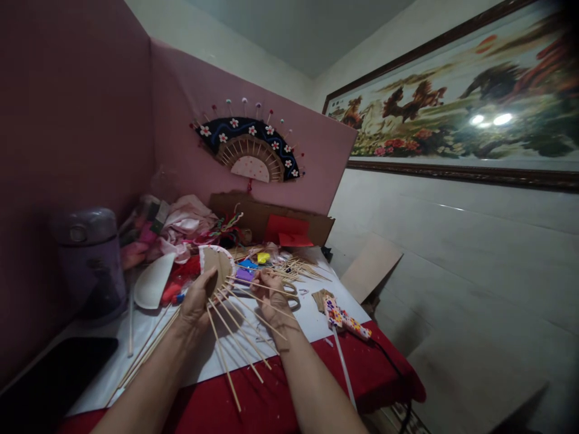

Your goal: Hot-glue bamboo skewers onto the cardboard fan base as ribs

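Observation:
My left hand grips a half-round piece of cardboard with a pink-and-white edging. Several thin wooden sticks fan out from the cardboard toward me and to the right. At the right of the cardboard, my right hand has its fingers closed around one of these sticks near its inner end. A pair of scissors lies behind my right hand, partly covered by it. On the table's right side rests a glue gun in a flowered wrap, beside a small piece of cardboard.
Purple bottle, white dish and dark phone-like slab stand or lie at left. Loose sticks, clay packets and pink cloth lie behind. A decorated fan hangs on the pink panel.

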`<state>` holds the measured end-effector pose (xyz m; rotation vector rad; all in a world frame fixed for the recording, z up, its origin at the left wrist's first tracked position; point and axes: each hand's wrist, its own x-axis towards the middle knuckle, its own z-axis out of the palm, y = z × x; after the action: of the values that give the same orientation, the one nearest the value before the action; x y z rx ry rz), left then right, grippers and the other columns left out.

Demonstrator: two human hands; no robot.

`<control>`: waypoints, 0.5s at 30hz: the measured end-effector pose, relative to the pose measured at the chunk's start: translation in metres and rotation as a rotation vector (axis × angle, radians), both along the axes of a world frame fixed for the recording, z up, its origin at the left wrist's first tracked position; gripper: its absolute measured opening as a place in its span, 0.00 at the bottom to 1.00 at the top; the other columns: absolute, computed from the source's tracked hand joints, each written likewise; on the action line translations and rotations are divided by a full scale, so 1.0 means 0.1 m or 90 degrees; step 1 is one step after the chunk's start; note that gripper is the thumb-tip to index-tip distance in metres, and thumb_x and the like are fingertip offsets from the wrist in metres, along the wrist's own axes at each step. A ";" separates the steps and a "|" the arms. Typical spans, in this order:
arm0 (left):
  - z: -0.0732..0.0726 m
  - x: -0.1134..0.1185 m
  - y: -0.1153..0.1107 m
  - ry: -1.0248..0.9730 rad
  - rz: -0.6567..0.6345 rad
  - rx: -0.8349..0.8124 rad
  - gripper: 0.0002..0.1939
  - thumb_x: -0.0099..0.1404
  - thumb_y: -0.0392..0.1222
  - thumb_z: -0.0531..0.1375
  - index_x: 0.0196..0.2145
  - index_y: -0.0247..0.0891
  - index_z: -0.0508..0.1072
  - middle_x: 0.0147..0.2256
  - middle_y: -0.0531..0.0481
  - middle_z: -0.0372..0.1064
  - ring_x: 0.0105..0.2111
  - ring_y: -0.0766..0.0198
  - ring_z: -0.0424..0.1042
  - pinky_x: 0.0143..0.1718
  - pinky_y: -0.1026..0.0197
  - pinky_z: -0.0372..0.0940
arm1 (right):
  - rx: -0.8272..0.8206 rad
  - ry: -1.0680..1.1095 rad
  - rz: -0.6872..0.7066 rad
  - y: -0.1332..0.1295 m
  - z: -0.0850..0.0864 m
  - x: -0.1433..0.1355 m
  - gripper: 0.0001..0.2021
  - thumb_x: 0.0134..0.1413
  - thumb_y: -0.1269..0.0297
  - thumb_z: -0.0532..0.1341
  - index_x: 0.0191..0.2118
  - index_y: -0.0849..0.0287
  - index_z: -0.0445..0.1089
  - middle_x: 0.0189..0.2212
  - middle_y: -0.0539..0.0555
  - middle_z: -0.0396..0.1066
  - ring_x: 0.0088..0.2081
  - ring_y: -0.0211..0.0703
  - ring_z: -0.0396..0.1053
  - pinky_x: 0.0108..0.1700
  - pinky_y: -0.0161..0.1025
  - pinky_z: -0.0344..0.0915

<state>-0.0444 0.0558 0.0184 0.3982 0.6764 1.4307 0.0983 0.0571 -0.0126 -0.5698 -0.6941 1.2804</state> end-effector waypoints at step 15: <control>-0.08 -0.07 0.08 -0.037 -0.057 -0.047 0.11 0.60 0.31 0.53 0.40 0.27 0.71 0.21 0.46 0.72 0.16 0.63 0.71 0.16 0.63 0.67 | 0.043 -0.141 -0.071 -0.03 0.11 0.19 0.07 0.44 0.63 0.65 0.31 0.55 0.66 0.23 0.47 0.68 0.21 0.34 0.65 0.21 0.30 0.63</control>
<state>-0.0513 0.0633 0.0104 0.3234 0.6540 1.3233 0.1174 0.0545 -0.0018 -0.6919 -0.8742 1.0949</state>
